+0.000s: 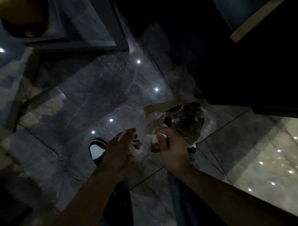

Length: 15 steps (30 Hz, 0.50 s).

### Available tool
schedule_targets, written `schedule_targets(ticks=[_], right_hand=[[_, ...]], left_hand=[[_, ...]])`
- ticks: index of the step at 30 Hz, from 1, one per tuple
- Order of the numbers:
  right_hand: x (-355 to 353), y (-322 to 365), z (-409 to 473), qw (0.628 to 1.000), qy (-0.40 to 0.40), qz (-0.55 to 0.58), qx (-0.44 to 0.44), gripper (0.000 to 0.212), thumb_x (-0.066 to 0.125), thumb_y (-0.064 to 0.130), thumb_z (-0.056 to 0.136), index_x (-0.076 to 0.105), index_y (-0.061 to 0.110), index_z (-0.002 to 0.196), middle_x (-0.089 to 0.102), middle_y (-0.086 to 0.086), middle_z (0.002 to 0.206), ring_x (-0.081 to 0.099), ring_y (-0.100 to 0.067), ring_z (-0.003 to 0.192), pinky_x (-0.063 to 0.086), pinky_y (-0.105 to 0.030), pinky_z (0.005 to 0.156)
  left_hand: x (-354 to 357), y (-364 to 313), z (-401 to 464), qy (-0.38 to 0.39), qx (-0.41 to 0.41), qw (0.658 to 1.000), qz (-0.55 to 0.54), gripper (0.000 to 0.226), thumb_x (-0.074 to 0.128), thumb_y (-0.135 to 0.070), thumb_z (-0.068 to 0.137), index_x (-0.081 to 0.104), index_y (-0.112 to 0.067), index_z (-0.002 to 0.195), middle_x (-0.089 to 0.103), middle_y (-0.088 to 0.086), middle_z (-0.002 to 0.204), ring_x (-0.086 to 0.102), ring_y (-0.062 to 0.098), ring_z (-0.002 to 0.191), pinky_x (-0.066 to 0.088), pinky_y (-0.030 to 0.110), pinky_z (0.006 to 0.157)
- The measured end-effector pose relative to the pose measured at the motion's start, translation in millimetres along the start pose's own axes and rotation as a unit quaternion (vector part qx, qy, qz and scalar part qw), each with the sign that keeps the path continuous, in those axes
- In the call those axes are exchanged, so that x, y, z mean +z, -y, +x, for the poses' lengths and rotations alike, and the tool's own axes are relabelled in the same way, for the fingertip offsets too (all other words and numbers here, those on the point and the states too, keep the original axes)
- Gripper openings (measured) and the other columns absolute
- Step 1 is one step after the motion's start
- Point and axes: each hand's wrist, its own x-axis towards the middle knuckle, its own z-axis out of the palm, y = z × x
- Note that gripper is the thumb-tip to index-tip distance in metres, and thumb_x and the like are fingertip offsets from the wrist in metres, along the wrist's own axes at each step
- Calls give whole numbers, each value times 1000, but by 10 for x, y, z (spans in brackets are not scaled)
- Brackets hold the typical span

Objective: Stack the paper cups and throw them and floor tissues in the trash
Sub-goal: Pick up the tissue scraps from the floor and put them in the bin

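The scene is dark and blurred. My left hand [120, 150] is closed on a crumpled white tissue [135, 148] that bulges from under its fingers. Just to its right, my right hand [170, 146] is clenched on another white tissue [155, 137] and touches the rim of a trash bin [188, 121] lined with a clear plastic bag [207, 125]. Both hands hover above the floor, close to the bin's near edge. The bin's inside looks dark brown. No paper cups can be made out.
A glossy grey tiled floor [96, 91] reflects small ceiling lights. My shoe [97, 149] shows under the left hand. A dark furniture frame [97, 45] stands at upper left, a black cabinet [245, 66] at right and a brighter tile patch [273, 158] at lower right.
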Motion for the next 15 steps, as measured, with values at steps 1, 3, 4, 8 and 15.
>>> schedule_targets(ticks=[1, 3, 4, 8, 15], right_hand=[[-75, -43, -36, 1000, -2, 1, 13, 15, 48, 22, 97, 58, 25, 87, 61, 4, 77, 64, -15, 75, 57, -40, 65], [-220, -130, -86, 1000, -13, -4, 9, 14, 44, 22, 98, 54, 25, 87, 58, 9, 75, 62, -7, 72, 56, -33, 63], [-284, -166, -102, 1000, -13, -1, 9, 14, 43, 23, 97, 54, 23, 88, 58, 9, 75, 62, -6, 71, 56, -31, 62], [-455, -289, -60, 996, 9, 30, 85, 21, 40, 30, 87, 58, 18, 91, 64, -3, 81, 66, -29, 77, 58, -53, 65], [-587, -386, 142, 993, 2, -19, 115, 18, 50, 22, 85, 50, 36, 75, 66, -14, 85, 65, -31, 76, 56, -53, 71]], left_hand=[[58, 49, -19, 2, 2, 1000, 6, 21, 47, -9, 102, 65, -8, 93, 62, 7, 84, 65, 10, 51, 53, 18, 44], [167, 131, -54, 1, 0, 1000, 19, 23, 44, -11, 103, 64, -9, 92, 62, 9, 87, 66, 11, 54, 54, 18, 44], [216, 159, -65, 3, -2, 1000, 23, 25, 43, -14, 104, 64, -9, 92, 62, 10, 86, 66, 9, 51, 53, 18, 43], [361, 266, -71, 14, 2, 996, 87, 34, 39, -28, 106, 64, -13, 89, 60, 8, 72, 54, 4, 35, 40, 15, 33], [494, 390, 109, -64, -9, 980, 187, 60, 30, -48, 104, 67, -13, 73, 55, 2, 46, 41, 5, 27, 30, 12, 33]])
